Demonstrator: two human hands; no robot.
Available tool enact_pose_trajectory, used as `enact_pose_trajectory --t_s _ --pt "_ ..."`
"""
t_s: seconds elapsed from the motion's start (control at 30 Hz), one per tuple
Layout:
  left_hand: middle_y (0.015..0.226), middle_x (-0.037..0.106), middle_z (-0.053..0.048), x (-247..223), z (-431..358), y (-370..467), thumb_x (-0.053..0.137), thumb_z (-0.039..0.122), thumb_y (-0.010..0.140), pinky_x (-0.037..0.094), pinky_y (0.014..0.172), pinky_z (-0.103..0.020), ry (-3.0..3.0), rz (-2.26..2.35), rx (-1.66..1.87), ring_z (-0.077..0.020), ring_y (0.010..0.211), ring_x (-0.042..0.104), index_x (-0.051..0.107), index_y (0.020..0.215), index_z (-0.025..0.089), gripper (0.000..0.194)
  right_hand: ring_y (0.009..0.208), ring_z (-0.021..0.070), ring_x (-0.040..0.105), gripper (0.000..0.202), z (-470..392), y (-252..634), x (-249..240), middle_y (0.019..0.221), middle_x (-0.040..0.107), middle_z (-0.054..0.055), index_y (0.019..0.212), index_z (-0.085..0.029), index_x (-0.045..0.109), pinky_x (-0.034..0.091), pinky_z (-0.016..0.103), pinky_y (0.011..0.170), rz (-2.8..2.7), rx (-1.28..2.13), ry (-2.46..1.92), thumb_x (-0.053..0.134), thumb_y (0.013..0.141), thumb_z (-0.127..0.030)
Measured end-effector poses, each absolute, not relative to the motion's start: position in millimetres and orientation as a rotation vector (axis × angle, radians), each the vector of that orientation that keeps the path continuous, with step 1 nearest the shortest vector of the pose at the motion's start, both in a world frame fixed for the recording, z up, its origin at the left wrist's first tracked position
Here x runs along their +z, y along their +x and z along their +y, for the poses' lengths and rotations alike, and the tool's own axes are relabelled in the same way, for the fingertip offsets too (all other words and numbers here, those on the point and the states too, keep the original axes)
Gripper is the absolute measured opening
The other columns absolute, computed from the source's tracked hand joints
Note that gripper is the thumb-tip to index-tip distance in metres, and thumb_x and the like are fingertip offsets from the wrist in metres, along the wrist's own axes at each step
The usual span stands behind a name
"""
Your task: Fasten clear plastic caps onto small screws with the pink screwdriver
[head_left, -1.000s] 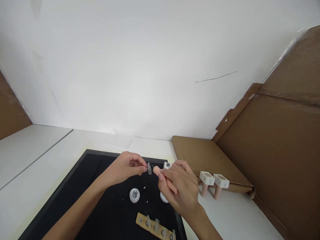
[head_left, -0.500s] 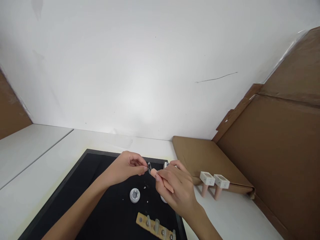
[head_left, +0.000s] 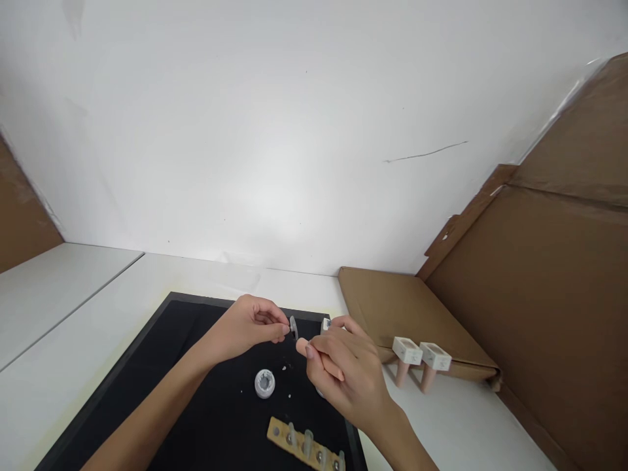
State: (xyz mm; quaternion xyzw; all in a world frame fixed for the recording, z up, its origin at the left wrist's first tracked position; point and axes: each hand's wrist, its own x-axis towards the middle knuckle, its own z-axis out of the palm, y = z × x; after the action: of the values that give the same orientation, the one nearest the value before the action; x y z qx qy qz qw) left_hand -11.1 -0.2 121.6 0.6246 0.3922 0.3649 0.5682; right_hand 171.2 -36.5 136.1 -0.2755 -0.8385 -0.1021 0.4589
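Note:
Near the back of the black mat, my left hand (head_left: 262,324) is closed in a pinch on a small translucent oval piece (head_left: 293,326), held upright with a dark spot at its lower part. My right hand (head_left: 346,366) is wrapped round a peach-coloured stick (head_left: 302,346), whose rounded end points at the oval piece across a small gap. Below the hands stands a small round white jar (head_left: 265,384), its rim smeared with white. Closer to me, a tan strip (head_left: 279,432) carries several translucent upright pieces on round metal spots.
The black mat (head_left: 201,392) has white crumbs on it. Behind my right hand a white block (head_left: 326,324) is partly hidden. Two white blocks with peach-coloured legs (head_left: 407,350) lean by a flat cardboard box (head_left: 392,294) at right. A white wall (head_left: 275,131) rises behind.
The peach-coloured stick has moved slightly away from the translucent oval piece, so a gap now shows between them. The oval piece has turned a little; the left hand has barely moved.

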Motion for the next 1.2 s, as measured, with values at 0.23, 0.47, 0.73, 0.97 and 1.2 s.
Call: enact_pose_trajectory --t_s 0.23,0.47,0.73,0.97,1.2 --pt "0.063 0.067 -0.002 118 -2 -11 0.067 0.021 0.072 0.048 0.064 -0.027 1.466 0.907 0.838 -0.0136 0.061 0.061 0.069 0.073 0.013 0.008 0.045 0.01 0.048 0.021 -39 174 135 0.051 0.053 -0.005 0.068 -0.021 0.048 0.039 0.023 0.048 -1.908 -0.157 -0.768 0.048 0.085 -0.009" --pt "0.062 0.067 -0.002 118 -3 -8 0.068 0.023 0.071 0.049 0.063 -0.027 1.466 0.902 0.833 -0.0137 0.06 0.061 0.069 0.072 0.013 0.009 0.043 0.0105 0.048 0.021 -39 173 134 0.048 0.051 -0.005 0.067 -0.021 0.051 0.039 0.024 0.047 -1.889 -0.139 -0.818 0.051 0.085 -0.012" --pt "0.063 0.067 -0.001 117 -4 -9 0.067 0.022 0.073 0.048 0.065 -0.027 1.457 0.907 0.862 -0.0135 0.062 0.061 0.069 0.073 0.014 0.009 0.042 0.0096 0.046 0.021 -40 173 135 0.047 0.05 -0.005 0.065 -0.02 0.051 0.037 0.023 0.047 -1.935 -0.07 -0.849 0.05 0.085 -0.013" --pt "0.063 0.066 -0.001 117 -4 -8 0.066 0.021 0.073 0.048 0.064 -0.026 1.465 0.905 0.854 -0.0125 0.062 0.06 0.068 0.073 0.013 0.008 0.043 0.0104 0.048 0.026 -39 177 140 0.046 0.055 -0.004 0.058 -0.02 0.05 0.037 0.022 0.044 -1.95 0.117 -0.949 0.049 0.084 -0.016" --pt "0.062 0.066 -0.002 115 -7 -10 0.065 0.019 0.072 0.046 0.059 -0.023 1.537 0.894 0.733 -0.0123 0.059 0.06 0.07 0.073 0.012 0.008 0.036 0.01 0.043 0.033 -40 181 147 0.041 0.064 -0.002 0.053 -0.021 0.044 0.036 0.02 0.037 -1.93 0.351 -1.082 0.047 0.087 -0.02"
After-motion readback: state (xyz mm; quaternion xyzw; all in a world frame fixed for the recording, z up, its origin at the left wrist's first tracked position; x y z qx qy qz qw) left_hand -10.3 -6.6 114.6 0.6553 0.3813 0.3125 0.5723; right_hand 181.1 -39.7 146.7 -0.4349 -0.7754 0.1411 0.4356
